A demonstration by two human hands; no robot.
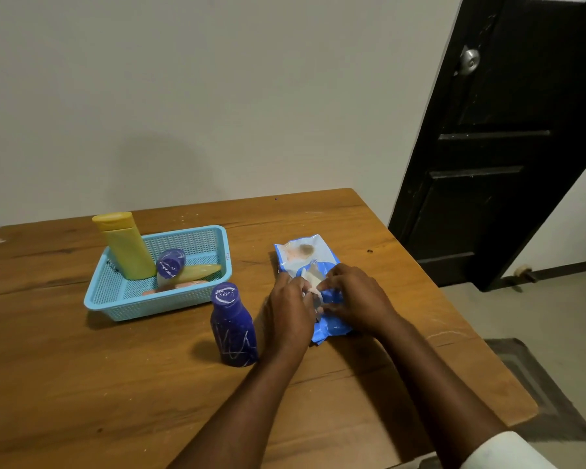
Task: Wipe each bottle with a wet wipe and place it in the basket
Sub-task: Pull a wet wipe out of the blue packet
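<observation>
**Both hands at the wet-wipe pack, one blue bottle waiting beside them**

On the wooden table a blue wet-wipe pack lies flat, right of centre. Both hands work at its opening. The left hand rests at the pack's left edge, its fingers curled and pinching a white wipe that sticks up from the slot. The right hand lies over the lower half of the pack, its fingers bent down and pressing on the wrapper; whether they also grip the wipe cannot be told.

Just left of the left hand a dark blue bottle stands upright on the table, marked with pale scribbles.

Farther left sits a light blue mesh basket. In it a yellow bottle stands leaning at the back corner, a second blue-capped bottle lies tilted, and a pale yellow tube lies beside it.

A black door stands behind the table's right end.
</observation>
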